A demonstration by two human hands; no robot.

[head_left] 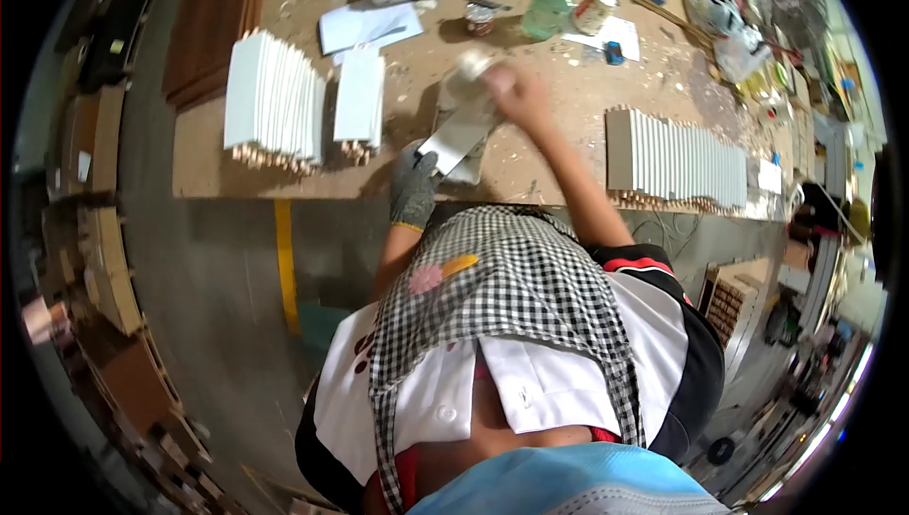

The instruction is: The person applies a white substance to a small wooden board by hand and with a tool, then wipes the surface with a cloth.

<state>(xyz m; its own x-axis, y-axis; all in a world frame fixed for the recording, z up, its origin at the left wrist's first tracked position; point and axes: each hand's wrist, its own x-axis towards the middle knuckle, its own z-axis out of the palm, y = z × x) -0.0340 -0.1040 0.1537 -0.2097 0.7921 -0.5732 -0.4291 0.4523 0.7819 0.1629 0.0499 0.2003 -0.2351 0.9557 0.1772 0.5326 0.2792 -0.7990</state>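
My left hand [414, 186], in a grey work glove, grips the near end of a flat white panel [457, 141]. The panel lies tilted over a block-like support [465, 171] near the table's front edge. My bare right hand [517, 97] is closed at the panel's far end, smeared by motion. A whitish, rounded thing [471, 68] shows at its fingers, too blurred to name. To the left, a short stack of white panels [358, 103] stands beside a longer row of similar panels [270, 98]. Another row of panels [674, 157] stands to the right.
On the worktable [559, 160], a green-capped bottle [546, 11], a paper cup [594, 10] and a small jar [479, 17] stand beyond my hands. White papers [369, 26] lie at the back left. Brown boards [216, 27] rise at the left edge; plastic bags [734, 37] lie right.
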